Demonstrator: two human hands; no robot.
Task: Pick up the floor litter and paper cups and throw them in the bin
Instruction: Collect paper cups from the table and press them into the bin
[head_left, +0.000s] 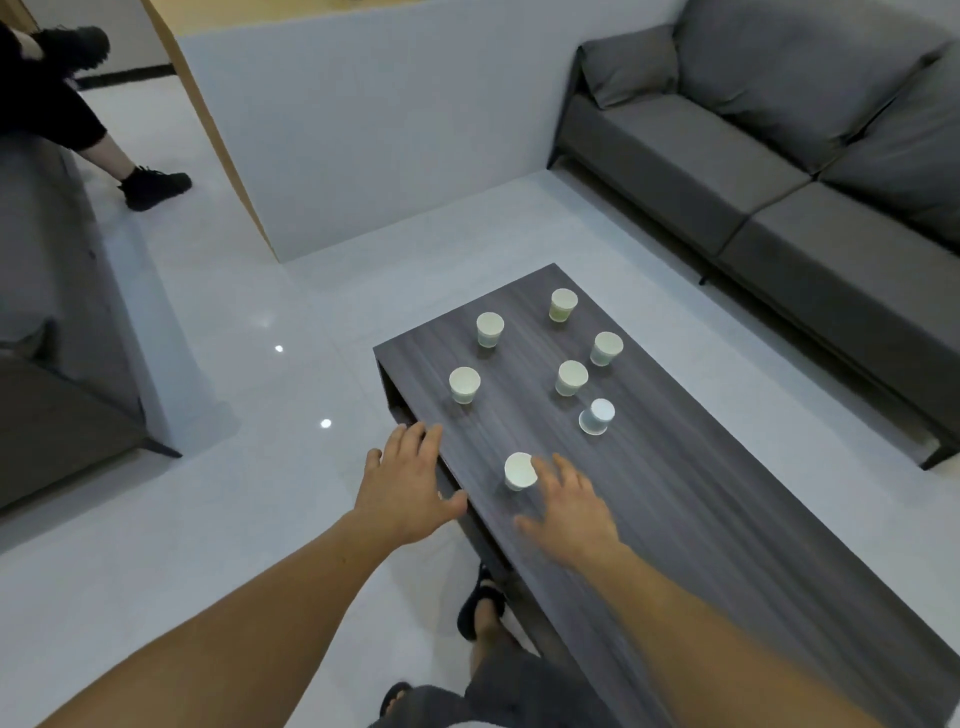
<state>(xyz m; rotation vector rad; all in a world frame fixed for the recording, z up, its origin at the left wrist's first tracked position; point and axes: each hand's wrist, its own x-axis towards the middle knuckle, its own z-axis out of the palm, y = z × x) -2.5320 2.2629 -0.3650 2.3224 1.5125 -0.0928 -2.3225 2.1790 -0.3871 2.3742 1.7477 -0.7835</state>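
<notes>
A glossy pale tiled floor (249, 374) fills the room and carries 2 small bright reflections of ceiling light (325, 423). A low white partition wall (363, 130) with a wood-coloured end edge (208, 119) stands at the back. To its right, a dark grey 2-seat fabric sofa (753, 171) on thin dark legs holds a matching cushion (628, 67) in its corner. A long dark wood-grain worktop (675, 493) stands in front of it. Another grey sofa (47, 291) sits at the left edge.

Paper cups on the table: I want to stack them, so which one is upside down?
The bluish cup just beyond the right hand: rim down, flat base up. The other six stand mouth up.
</notes>
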